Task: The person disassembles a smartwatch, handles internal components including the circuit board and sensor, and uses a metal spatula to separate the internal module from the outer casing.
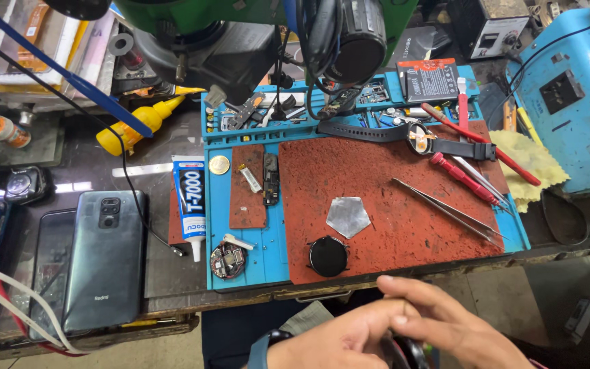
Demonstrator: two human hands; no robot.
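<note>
Both hands, left (336, 338) and right (445, 321), pinch something dark at 6 o'clock | round black disc (328, 256) waits at 12 on red mat (390, 184), within reach.

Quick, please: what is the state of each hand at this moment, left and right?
Left hand: fingers extended against the right hand; whether it holds anything cannot be told.
Right hand: fingers curled above a dark round object; grip cannot be told.

A white squeeze tube of glue with a blue label panel (189, 199) lies left of the blue work mat. A flat black rectangular battery with a red-edged label (429, 79) sits at the mat's far edge. A round black watch screen (328, 256) lies on the red pad's near edge. A grey phone lying face down (105, 258) rests far left.
</note>
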